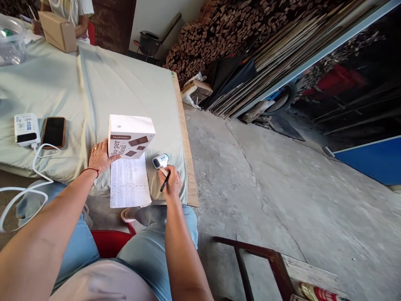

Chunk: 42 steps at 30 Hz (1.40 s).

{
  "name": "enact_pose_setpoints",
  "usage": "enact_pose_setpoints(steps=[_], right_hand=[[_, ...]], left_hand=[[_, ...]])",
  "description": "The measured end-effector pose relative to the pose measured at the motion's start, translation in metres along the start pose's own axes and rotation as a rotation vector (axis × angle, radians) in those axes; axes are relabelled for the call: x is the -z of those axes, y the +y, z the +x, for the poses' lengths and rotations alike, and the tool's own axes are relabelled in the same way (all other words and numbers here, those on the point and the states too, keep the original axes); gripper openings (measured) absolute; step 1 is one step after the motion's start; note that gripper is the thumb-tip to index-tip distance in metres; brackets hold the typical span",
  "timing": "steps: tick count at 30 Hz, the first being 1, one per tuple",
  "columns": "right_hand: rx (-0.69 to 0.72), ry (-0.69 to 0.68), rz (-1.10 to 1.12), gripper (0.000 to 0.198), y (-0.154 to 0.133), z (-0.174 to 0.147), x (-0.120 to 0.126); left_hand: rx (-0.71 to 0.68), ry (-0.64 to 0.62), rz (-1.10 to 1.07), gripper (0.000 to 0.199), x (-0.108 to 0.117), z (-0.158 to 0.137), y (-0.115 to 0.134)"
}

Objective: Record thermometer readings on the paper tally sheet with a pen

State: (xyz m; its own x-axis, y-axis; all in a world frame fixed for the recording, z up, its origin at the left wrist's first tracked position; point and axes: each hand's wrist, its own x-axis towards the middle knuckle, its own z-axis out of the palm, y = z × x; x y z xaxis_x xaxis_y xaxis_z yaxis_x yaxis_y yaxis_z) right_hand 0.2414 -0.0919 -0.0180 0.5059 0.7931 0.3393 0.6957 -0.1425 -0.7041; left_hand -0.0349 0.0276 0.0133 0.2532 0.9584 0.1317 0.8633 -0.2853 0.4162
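Note:
A white and brown "Su-per Meal" box (130,136) stands on the cloth near the table's front edge. My left hand (99,156) holds it at its left side, thumb across the lower front. Under and in front of the box lies a sheet of paper (130,186) with dense handwritten lines, overhanging the table edge. To the right of the paper, my right hand (173,182) is closed around the handle of a white and blue infrared thermometer (161,161). A black pen (165,182) is also held in that hand, pointing down toward me.
A white power bank (26,128) with a cable and a phone (54,132) lie at left on the covered table (131,83). Across it, a person sits behind a cardboard box (58,31) beside a clear plastic tub (12,42). A wooden stool (266,259) stands at lower right.

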Motion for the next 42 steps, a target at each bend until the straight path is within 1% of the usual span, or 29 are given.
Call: enact_pose_setpoints(steps=[2,4,6,8,10,12,14,17,20,28,35,42], right_hand=[[0.055,0.052,-0.01,0.027,-0.007,-0.002,0.003],[0.115,0.085,0.066,0.031,-0.021,-0.005,0.003],[0.133,0.037,0.218,0.034,-0.036,-0.009,0.0],[0.07,-0.072,0.379,0.031,-0.046,-0.015,-0.008],[-0.049,-0.178,0.482,0.024,-0.05,-0.019,-0.019],[-0.143,-0.241,0.52,0.018,-0.049,-0.023,-0.029],[-0.146,-0.253,0.503,0.014,-0.047,-0.026,-0.037],[-0.061,-0.237,0.446,0.013,-0.046,-0.029,-0.041],[-0.022,-0.252,0.411,0.015,-0.047,-0.03,-0.042],[0.011,-0.284,0.344,0.016,-0.047,-0.031,-0.043],[0.058,-0.269,0.296,0.015,-0.045,-0.031,-0.044],[0.041,-0.258,0.311,0.013,-0.043,-0.031,-0.044]], left_hand=[[-0.001,-0.009,0.007,0.079,-0.001,0.001,0.0],[0.0,-0.012,0.014,0.079,-0.001,0.001,0.001],[0.002,-0.012,0.03,0.088,-0.002,0.002,0.002],[0.004,-0.011,0.05,0.105,-0.003,0.002,0.004],[0.006,-0.007,0.062,0.119,-0.003,0.001,0.006],[0.008,-0.004,0.062,0.121,-0.003,0.0,0.008],[0.009,-0.005,0.061,0.119,-0.003,0.0,0.009],[-0.001,-0.008,0.06,0.118,-0.003,0.0,0.008],[-0.011,-0.01,0.053,0.117,-0.003,0.0,0.008],[-0.002,-0.027,0.031,0.114,-0.001,-0.001,0.009],[-0.002,-0.023,0.044,0.111,-0.001,-0.001,0.009],[-0.004,-0.019,0.039,0.111,-0.002,0.0,0.008]])
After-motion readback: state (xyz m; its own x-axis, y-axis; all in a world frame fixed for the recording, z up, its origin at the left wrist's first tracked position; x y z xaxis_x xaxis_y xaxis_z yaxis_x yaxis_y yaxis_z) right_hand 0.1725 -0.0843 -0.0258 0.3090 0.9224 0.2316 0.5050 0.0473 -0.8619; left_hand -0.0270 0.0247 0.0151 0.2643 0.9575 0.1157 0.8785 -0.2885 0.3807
